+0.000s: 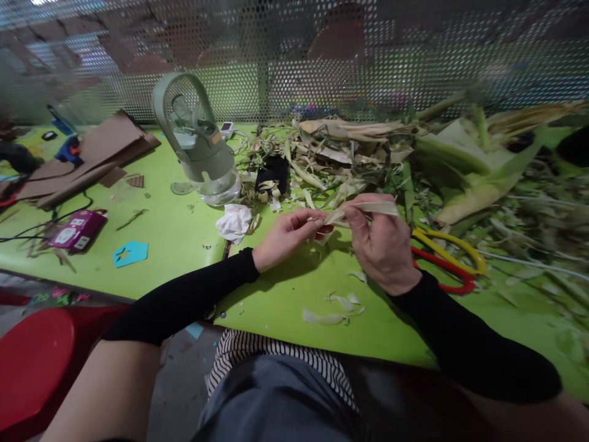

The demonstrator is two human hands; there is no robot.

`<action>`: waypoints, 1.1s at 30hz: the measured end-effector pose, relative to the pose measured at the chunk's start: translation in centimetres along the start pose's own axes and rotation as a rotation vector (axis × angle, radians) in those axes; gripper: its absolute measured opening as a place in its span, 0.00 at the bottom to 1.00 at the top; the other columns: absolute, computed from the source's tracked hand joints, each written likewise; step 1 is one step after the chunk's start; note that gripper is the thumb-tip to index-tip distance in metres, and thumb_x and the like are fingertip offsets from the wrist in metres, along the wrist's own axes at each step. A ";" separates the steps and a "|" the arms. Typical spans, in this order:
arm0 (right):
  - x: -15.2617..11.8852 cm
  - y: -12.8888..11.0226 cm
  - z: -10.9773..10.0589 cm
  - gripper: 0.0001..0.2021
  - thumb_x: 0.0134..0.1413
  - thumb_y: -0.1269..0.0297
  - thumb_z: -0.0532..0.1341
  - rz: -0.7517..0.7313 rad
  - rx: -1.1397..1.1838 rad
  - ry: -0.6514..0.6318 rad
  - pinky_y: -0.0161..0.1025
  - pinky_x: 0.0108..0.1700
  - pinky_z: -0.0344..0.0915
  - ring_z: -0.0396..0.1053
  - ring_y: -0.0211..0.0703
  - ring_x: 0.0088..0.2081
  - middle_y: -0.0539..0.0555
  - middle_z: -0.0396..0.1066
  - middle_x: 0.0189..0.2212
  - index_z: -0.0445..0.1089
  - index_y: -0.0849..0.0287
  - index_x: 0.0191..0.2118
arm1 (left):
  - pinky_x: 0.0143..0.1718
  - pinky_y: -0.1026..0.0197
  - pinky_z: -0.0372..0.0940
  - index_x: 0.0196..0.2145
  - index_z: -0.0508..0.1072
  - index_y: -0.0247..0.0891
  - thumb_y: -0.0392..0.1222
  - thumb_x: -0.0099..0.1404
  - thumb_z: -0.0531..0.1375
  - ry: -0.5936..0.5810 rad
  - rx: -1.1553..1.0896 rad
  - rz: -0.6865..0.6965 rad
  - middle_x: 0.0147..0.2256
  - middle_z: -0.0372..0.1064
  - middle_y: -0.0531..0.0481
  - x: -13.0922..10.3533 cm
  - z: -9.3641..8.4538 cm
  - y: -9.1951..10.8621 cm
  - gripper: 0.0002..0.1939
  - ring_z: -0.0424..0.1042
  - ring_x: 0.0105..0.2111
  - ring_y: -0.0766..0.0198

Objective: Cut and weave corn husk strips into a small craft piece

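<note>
Pinching a pale husk strip (368,209) above the green table (271,288), the two hands are close together, left hand (288,236) on one end and right hand (380,242) on the other part, fingertips closed on it. Bits of loose husk (324,317) lie just below them. Red-and-yellow scissors (448,258) sit right beside the right hand, kinda tucked by the wrist. Crumpled white tissue's (234,222) left of the left hand, with a clear bottle (197,147) behind it, and a big messy husk pile (350,150) spreads out beyond both hands.
</note>
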State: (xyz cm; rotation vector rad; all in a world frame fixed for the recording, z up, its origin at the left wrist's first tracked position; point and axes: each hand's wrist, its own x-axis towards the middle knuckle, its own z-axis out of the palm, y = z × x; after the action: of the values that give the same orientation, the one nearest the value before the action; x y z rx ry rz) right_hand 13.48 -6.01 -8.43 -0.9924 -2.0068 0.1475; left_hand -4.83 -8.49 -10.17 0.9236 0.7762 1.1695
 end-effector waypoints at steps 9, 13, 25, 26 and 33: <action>0.0 -0.4 0.0 0.19 0.68 0.39 0.57 0.196 0.114 -0.011 0.43 0.28 0.64 0.71 0.45 0.25 0.52 0.72 0.26 0.68 0.51 0.40 | 0.40 0.62 0.68 0.35 0.78 0.36 0.47 0.59 0.73 -0.021 0.111 0.083 0.30 0.76 0.53 -0.7 0.8 0.0 0.13 0.73 0.31 0.69; 0.3 -1.4 0.1 0.24 0.65 0.35 0.58 0.213 0.247 -0.061 0.39 0.24 0.60 0.64 0.40 0.22 0.48 0.67 0.22 0.65 0.52 0.33 | 0.39 0.63 0.70 0.35 0.77 0.38 0.43 0.62 0.71 0.088 0.011 0.118 0.31 0.77 0.54 -0.5 0.9 0.6 0.09 0.74 0.31 0.69; 0.1 -1.0 1.4 0.23 0.67 0.38 0.58 0.532 0.747 -0.312 0.35 0.23 0.65 0.70 0.38 0.26 0.50 0.77 0.31 0.75 0.53 0.36 | 0.36 0.66 0.69 0.31 0.75 0.38 0.34 0.64 0.69 0.098 -0.021 0.125 0.28 0.74 0.57 -0.5 1.2 1.2 0.06 0.73 0.27 0.72; 0.1 -0.8 1.6 0.20 0.66 0.41 0.60 0.550 0.800 -0.277 0.36 0.27 0.69 0.73 0.39 0.30 0.50 0.78 0.34 0.76 0.52 0.37 | 0.36 0.66 0.69 0.31 0.75 0.38 0.34 0.64 0.69 0.080 -0.022 0.116 0.28 0.75 0.57 -0.5 1.2 1.2 0.06 0.73 0.27 0.72; -0.5 -0.3 2.1 0.11 0.62 0.49 0.67 0.473 0.777 -0.088 0.46 0.45 0.77 0.79 0.44 0.41 0.49 0.81 0.40 0.77 0.49 0.42 | 0.37 0.65 0.69 0.36 0.73 0.39 0.37 0.67 0.67 0.125 -0.037 0.016 0.28 0.75 0.56 -0.3 1.1 0.7 0.05 0.75 0.29 0.70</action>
State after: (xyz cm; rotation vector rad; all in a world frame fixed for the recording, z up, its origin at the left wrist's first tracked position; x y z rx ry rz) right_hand 11.84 -6.03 -9.93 -0.9130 -1.5254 1.1443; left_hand -4.24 -8.89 -9.02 0.8337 0.8462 1.2608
